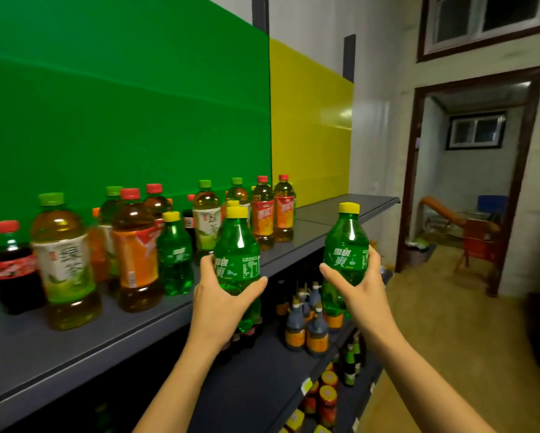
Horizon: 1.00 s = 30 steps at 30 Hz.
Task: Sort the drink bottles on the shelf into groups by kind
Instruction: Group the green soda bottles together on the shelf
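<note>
Left-hand grip [221, 295] is wrapped round the waist of a green plastic soda bottle with yellow cap [237, 245], upright and in the air just off the front edge of the grey metal shelf [59, 354]. Right-hand grip [360, 285] holds a second green bottle [346, 242], also upright, out past the front edge toward the right end. A third green bottle [175, 257] stands near the front edge, hemmed in by an orange-labelled amber tea bottle [137, 260] and a pale-labelled green tea bottle [65, 264]. Likely risks: setting either held bottle beside the third could knock over a tall neighbour in that tight cluster. A base landing half over the front edge would tip the bottle onto the lower shelves. The smooth plastic may slip in a one-handed hold.
</note>
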### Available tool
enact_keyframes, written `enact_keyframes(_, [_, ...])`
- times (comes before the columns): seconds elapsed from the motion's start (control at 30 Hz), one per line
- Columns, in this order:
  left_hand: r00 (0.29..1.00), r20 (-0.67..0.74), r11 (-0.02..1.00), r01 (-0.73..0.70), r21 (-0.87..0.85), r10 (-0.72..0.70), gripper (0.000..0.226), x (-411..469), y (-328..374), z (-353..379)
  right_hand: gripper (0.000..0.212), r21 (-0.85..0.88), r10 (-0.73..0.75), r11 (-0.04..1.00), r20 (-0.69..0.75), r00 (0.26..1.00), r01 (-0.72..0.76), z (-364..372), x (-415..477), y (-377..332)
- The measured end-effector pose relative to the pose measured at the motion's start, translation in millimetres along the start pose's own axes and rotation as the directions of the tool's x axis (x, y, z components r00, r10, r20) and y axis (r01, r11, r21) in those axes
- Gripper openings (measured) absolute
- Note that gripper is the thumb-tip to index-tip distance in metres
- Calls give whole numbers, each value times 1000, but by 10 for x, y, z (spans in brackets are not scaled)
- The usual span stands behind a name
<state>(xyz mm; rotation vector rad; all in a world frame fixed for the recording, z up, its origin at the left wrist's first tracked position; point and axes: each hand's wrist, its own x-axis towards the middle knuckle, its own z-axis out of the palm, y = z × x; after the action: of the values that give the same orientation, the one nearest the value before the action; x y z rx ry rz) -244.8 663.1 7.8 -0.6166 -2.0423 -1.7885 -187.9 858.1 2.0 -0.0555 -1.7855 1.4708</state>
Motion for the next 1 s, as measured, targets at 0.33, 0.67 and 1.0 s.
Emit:
enact_keyframes(0.33, [999,51,1000,-8,-18,9,63,1078,-544,1433,77,-11,-5,1000,20,1000,5,-285,1354,915])
enact_keyframes(0.67, [998,58,998,-37,-51,40,68,2261,-917,2560,74,15,-26,1000,96,995,25,-222,2854,1641])
enact_keyframes(1.0, [995,-98,997,35,62,-29,79,2994,-1400,3248,68,136,-2,990,248,969,-32,42,4015,2411])
